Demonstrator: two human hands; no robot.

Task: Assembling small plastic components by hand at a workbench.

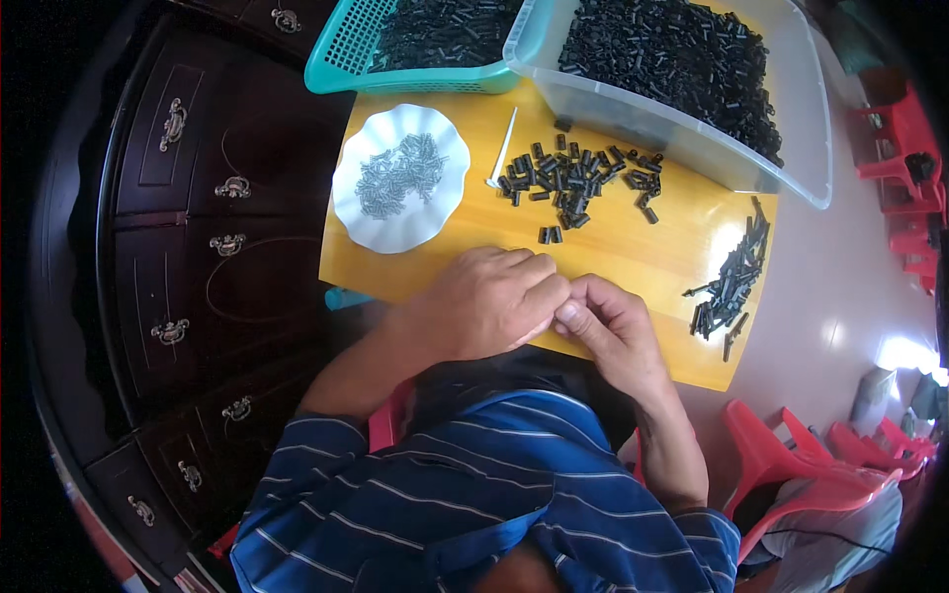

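Note:
My left hand (499,301) and my right hand (613,331) meet over the near edge of the yellow table (672,262). Both have their fingers curled and pressed together, fingertips touching; whatever they pinch is hidden. Just beyond them lies a loose pile of short black plastic tubes (573,183), with two tubes set apart nearest my hands. A white scalloped plate (400,235) at the left holds a heap of small metal springs (400,173). Slim black plastic pieces (736,277) are heaped near the table's right edge. A thin white stick (504,143) lies between plate and tubes.
At the back stand a green basket (341,54) and a large clear plastic bin (652,114), both filled with black parts. A dark wooden cabinet (163,267) rises on the left. Red plastic chairs (791,465) stand on the floor at the right.

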